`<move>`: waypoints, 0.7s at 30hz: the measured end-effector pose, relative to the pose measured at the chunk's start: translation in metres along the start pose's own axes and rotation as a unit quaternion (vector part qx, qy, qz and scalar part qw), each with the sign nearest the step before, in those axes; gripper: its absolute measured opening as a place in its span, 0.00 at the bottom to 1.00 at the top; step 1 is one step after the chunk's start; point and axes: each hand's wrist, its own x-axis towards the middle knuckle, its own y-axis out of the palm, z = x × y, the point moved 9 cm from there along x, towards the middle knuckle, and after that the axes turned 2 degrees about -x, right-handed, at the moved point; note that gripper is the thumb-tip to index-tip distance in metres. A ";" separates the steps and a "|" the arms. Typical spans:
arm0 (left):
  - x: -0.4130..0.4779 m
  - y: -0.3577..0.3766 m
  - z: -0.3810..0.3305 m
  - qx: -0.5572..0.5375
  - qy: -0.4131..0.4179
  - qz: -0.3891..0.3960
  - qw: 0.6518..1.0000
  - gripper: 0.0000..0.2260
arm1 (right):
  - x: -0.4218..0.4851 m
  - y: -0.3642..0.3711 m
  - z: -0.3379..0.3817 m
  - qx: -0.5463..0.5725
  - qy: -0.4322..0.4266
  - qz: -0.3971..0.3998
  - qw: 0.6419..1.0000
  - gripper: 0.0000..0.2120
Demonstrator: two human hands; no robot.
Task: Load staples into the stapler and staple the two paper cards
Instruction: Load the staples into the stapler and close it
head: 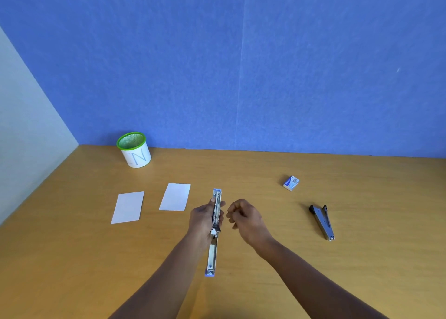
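My left hand (204,218) grips a silver stapler (213,248) that is swung fully open into one long straight bar, its metal channel facing up. Just to the right of it, my right hand (243,216) hovers with the fingers curled; I cannot tell whether they pinch anything. Two white paper cards lie apart on the desk to the left: one (128,207) further left, the other (175,197) closer to the stapler. A small blue staple box (291,183) sits at the right.
A second, black stapler (323,222) lies on the wooden desk (72,258) to the right. A green-rimmed white pen cup (134,149) stands at the back left by the blue wall. A pale side wall borders the desk's left edge.
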 end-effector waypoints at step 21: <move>-0.007 -0.001 0.001 0.011 -0.026 -0.012 1.000 0.15 | 0.003 -0.008 0.010 0.045 -0.045 0.011 0.998 0.08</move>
